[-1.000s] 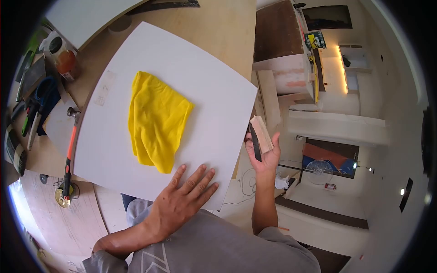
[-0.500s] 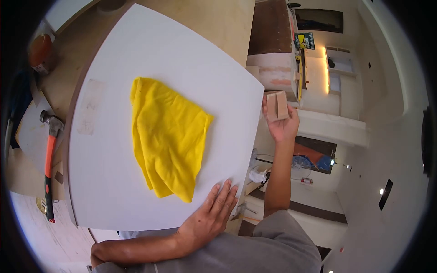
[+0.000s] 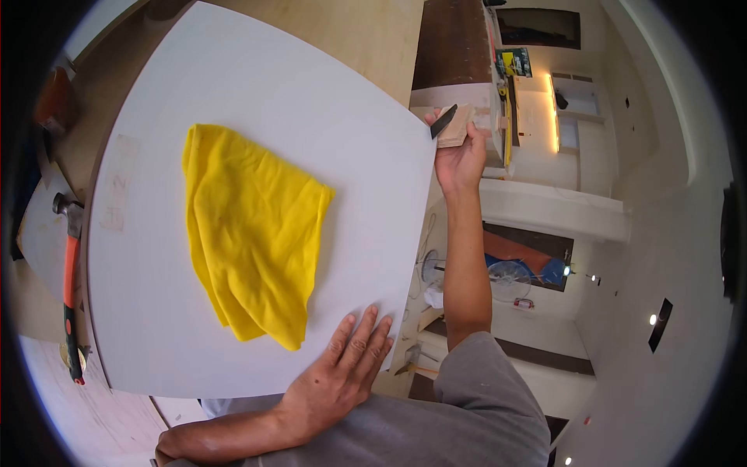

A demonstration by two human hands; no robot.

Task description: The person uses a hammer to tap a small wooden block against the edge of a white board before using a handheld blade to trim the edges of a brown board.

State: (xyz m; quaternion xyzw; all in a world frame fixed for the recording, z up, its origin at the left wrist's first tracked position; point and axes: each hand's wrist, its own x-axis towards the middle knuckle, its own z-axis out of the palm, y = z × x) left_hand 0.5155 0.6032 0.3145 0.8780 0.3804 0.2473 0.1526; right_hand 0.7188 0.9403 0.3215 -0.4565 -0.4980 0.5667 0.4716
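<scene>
A white panel (image 3: 373, 132) fills the middle of the view, with a crumpled yellow cloth (image 3: 253, 233) lying on it. My left hand (image 3: 342, 366) rests flat on the panel's near edge, fingers stretched out and holding nothing. Out past the panel's right edge, my right hand (image 3: 461, 159) grips a tan block, apparently a sanding block (image 3: 457, 128), with its thumb on one side. The block is tilted and shows a dark, flat strip on its left. Part of the fingers is hidden behind it.
A hammer (image 3: 71, 272) with an orange and black handle lies left of the panel. Beyond it stands a blurred reddish container (image 3: 56, 101). A standing fan (image 3: 510, 280) is in the room to the right. The view is turned sideways.
My right hand has moved up and slightly left with the sanding block and tilted it, so a dark strip now shows. The panel and cloth have shifted left in view. My left hand stays on the panel.
</scene>
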